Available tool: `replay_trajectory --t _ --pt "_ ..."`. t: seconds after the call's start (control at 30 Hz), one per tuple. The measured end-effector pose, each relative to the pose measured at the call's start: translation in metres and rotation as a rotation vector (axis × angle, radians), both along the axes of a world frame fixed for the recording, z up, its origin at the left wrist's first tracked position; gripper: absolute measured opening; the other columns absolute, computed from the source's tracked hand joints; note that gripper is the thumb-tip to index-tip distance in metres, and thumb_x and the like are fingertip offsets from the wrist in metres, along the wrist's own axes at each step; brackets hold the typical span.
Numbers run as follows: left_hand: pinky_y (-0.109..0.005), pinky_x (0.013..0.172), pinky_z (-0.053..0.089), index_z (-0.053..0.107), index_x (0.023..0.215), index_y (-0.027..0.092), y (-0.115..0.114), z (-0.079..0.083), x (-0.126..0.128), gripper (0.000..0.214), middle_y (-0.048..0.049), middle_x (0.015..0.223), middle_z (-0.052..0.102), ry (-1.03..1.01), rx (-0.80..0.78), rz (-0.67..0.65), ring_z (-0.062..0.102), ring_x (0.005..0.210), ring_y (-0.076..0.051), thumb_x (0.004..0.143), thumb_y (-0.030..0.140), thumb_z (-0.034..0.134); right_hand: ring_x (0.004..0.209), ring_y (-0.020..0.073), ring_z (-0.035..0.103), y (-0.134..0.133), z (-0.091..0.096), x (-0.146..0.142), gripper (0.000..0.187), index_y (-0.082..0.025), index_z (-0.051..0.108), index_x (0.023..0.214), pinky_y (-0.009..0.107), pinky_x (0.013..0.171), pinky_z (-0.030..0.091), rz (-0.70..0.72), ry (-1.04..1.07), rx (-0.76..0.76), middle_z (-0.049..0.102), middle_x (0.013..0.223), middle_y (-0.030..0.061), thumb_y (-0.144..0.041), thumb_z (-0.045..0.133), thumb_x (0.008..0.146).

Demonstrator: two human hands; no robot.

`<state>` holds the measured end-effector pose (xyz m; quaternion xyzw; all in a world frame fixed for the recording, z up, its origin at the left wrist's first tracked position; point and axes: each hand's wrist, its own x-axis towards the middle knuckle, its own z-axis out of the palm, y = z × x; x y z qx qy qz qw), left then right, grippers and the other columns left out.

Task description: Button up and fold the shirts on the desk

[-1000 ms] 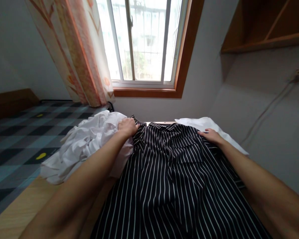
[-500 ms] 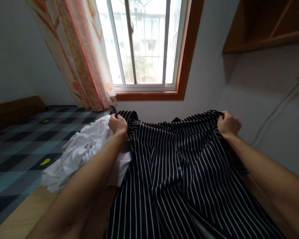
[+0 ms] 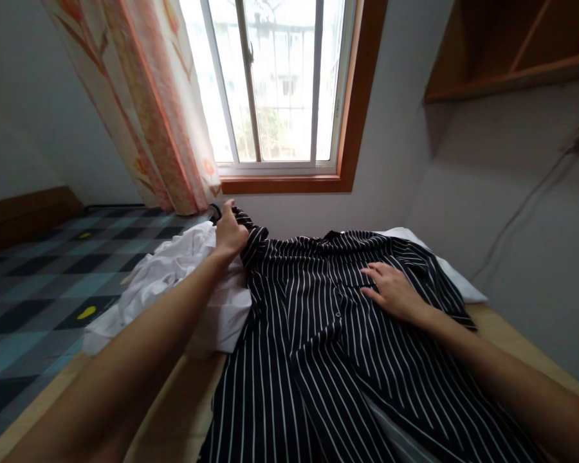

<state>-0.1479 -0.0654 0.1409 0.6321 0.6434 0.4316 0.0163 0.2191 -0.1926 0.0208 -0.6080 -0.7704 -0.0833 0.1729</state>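
A black shirt [image 3: 280, 321] with thin white stripes lies spread out in front of me, its collar end toward the window and its lower part running out of view at the bottom. My left hand [image 3: 231, 230] is closed on the shirt's left sleeve, with the fabric bunched beside the fingers. My right hand [image 3: 390, 289] has its fingers spread, resting on or just over the right chest of the shirt; it grips nothing. A crumpled white garment [image 3: 159, 276] lies left of the shirt, partly behind my left forearm.
Beneath the shirt is a light wooden surface [image 3: 506, 341]. White cloth [image 3: 456, 280] shows past the right sleeve. A bed with checked bedding [image 3: 33, 283] is on the left, under a curtain [image 3: 159, 128]. A wooden shelf [image 3: 511, 80] and a plugged-in cable [image 3: 521, 225] are on the right.
The shirt's right shoulder has come down onto the surface. My right hand has let go of it and moved inward onto the chest. My left hand stays at the left sleeve.
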Motion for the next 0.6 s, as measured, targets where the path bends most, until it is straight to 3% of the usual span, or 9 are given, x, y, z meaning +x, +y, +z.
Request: replay_trajectory --t 0.1,0.2,0.3,0.37,0.43,0.5,0.57,0.6 --pt "-0.034 0.099 0.041 0.041 0.140 0.024 -0.008 0.015 -0.009 0.060 -0.0016 0.123 0.062 0.015 0.241 0.031 0.057 0.115 -0.020 0.084 0.004 0.047 0.134 0.0306 0.041 -0.037 -0.015 -0.014 0.045 -0.027 0.056 0.132 0.052 0.112 0.029 0.136 0.055 -0.128 0.052 0.141 0.0097 -0.042 0.055 0.089" --pt "-0.043 0.098 0.039 0.038 0.141 0.014 -0.012 0.022 -0.030 0.058 -0.0083 0.130 0.056 -0.128 0.120 0.320 0.052 0.120 -0.028 0.086 0.017 0.056 0.136 0.0296 0.040 -0.068 -0.014 -0.021 0.045 -0.027 0.055 0.135 0.052 0.114 0.026 0.179 0.118 -0.223 0.051 0.143 0.0093 -0.040 0.054 0.091" --pt "-0.049 0.098 0.038 0.041 0.138 0.012 -0.027 0.020 -0.040 0.060 -0.0140 0.137 0.047 -0.043 0.126 0.382 0.044 0.126 -0.035 0.083 0.018 0.062 0.130 0.0291 0.046 -0.103 0.005 -0.029 0.043 -0.026 0.058 0.131 0.048 0.110 0.034 0.189 0.230 -0.276 0.053 0.139 0.0102 -0.041 0.054 0.091" --pt "-0.046 0.102 0.037 0.046 0.135 0.014 -0.051 0.015 -0.033 0.052 -0.0122 0.136 0.049 0.122 0.241 0.239 0.044 0.126 -0.031 0.084 0.015 0.058 0.115 0.0286 0.056 -0.130 0.021 -0.035 0.038 -0.026 0.065 0.119 0.045 0.100 0.043 0.177 0.281 -0.359 0.061 0.126 0.0102 -0.046 0.059 0.087" --pt "-0.041 0.101 0.038 0.054 0.125 0.016 -0.088 0.006 -0.016 0.041 -0.0095 0.126 0.057 0.251 0.236 -0.019 0.051 0.118 -0.026 0.085 0.020 0.056 0.092 0.0257 0.062 -0.158 0.034 -0.041 0.029 -0.026 0.069 0.098 0.040 0.083 0.050 0.140 0.302 -0.501 0.067 0.103 0.0078 -0.047 0.068 0.079" --pt "-0.038 0.090 0.045 0.063 0.110 0.020 -0.132 -0.008 0.004 0.029 -0.0076 0.107 0.066 0.323 -0.008 -0.330 0.059 0.101 -0.024 0.087 0.037 0.057 0.073 0.0214 0.060 -0.182 0.040 -0.044 0.020 -0.027 0.068 0.083 0.034 0.068 0.049 0.123 0.345 -0.636 0.067 0.084 0.0044 -0.043 0.073 0.073" --pt "-0.038 0.083 0.047 0.066 0.107 0.023 -0.177 -0.026 0.023 0.041 -0.0079 0.102 0.068 0.376 -0.330 -0.572 0.061 0.093 -0.025 0.082 0.054 0.060 0.064 0.0187 0.056 -0.199 0.040 -0.046 0.013 -0.027 0.066 0.076 0.029 0.060 0.045 0.141 0.429 -0.705 0.066 0.075 0.0026 -0.037 0.073 0.071" --pt "-0.040 0.085 0.046 0.065 0.113 0.023 -0.197 -0.034 0.031 0.053 -0.0091 0.104 0.067 0.401 -0.411 -0.644 0.060 0.095 -0.027 0.076 0.061 0.064 0.064 0.0182 0.056 -0.205 0.039 -0.046 0.010 -0.028 0.066 0.076 0.028 0.060 0.045 0.157 0.477 -0.714 0.066 0.075 0.0026 -0.035 0.071 0.072"
